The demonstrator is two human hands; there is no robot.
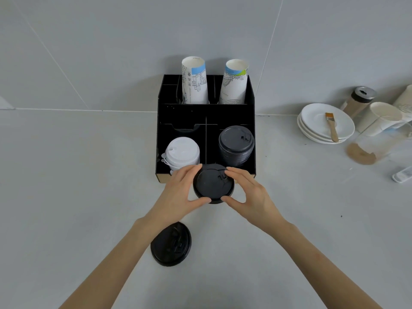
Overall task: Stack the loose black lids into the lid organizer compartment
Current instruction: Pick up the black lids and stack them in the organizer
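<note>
one loose black lid (171, 244) lies on the bench (66, 197) between the forearms. left hand (181, 192) and right hand (249, 192) pinch a small lid stack (211, 186) by its rim — light, thin, probably flexible — just before the organizer (206, 112), whose right compartment holds stacked black lids (236, 144).

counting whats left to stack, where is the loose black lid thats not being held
In the head view the loose black lid lies flat on the counter, low and left of centre, beside the left forearm and nearer the person than the organizer.
</note>
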